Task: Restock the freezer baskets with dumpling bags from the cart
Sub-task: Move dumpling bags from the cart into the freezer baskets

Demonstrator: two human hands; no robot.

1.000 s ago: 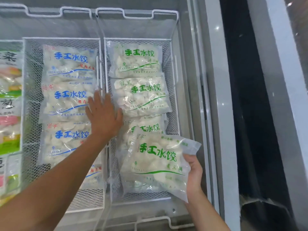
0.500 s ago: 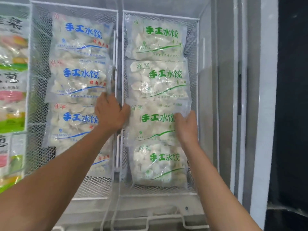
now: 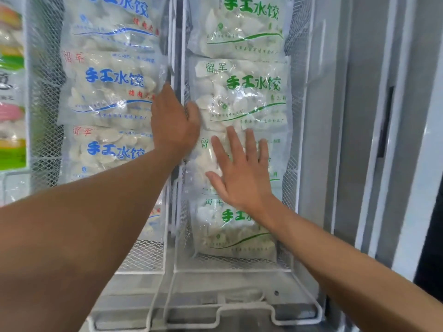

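Two white wire baskets sit side by side in the freezer. The left basket [image 3: 45, 97] holds overlapping dumpling bags with blue print [image 3: 112, 89]. In the right basket [image 3: 230, 269] several green-print dumpling bags lie in a row, among them one at the back [image 3: 242, 92] and one at the front [image 3: 235, 233]. My right hand [image 3: 242, 173] lies flat, fingers spread, on the green-print bag between them [image 3: 279, 164]. My left hand [image 3: 175, 125] rests over the divider between the baskets, thumb touching a green-print bag. Neither hand holds anything.
Colourful food packets [image 3: 12, 92] fill a compartment at the far left. The grey freezer wall and frame [image 3: 359, 140] rise close along the right basket's side. Bent wire handles [image 3: 239, 307] run along the front edge below the baskets.
My right hand laid the green-print bag it held into the right basket, let go, and now presses flat on it. My left hand slid from the blue-print bags onto the divider. The view has moved closer.
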